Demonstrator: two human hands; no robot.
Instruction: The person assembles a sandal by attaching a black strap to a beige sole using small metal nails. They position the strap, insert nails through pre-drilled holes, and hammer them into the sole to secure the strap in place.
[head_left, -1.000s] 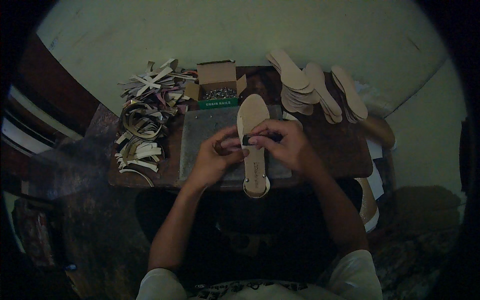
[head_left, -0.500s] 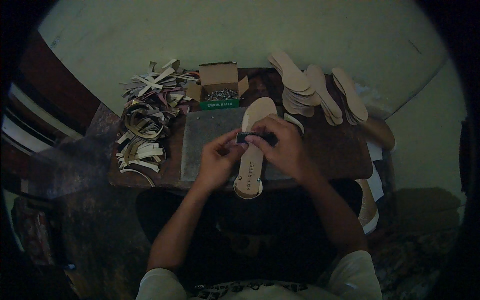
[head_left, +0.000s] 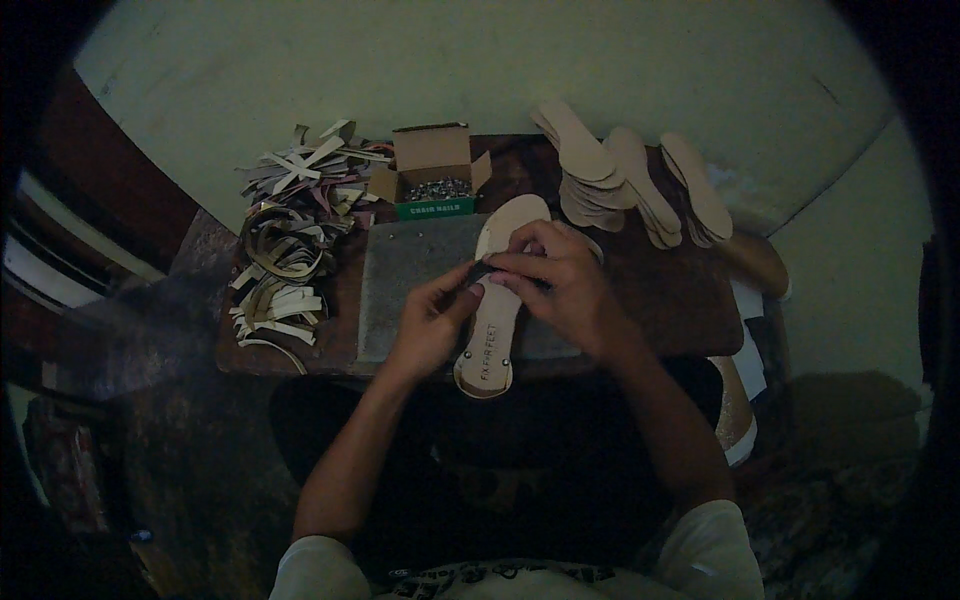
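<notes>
A tan insole (head_left: 490,325) with two shiny nail heads near its heel lies slanted across a grey slab (head_left: 400,290), its heel reaching past the table's near edge. Above its middle, a small dark strip (head_left: 481,270) is pinched from both sides. My left hand (head_left: 432,322) grips its left end between thumb and fingers. My right hand (head_left: 565,285) has its fingertips closed on the other end, hiding much of the strip and part of the insole.
An open green box of nails (head_left: 435,208) stands behind the slab, where a few loose nails lie. Piled strap scraps (head_left: 290,250) cover the table's left side. Stacks of tan insoles (head_left: 585,150) sit at the back right of the brown table (head_left: 680,310).
The insole's heel has swung slightly left. The dark strip has turned and shows less between my fingers, and my right fingers have shifted a little left along it.
</notes>
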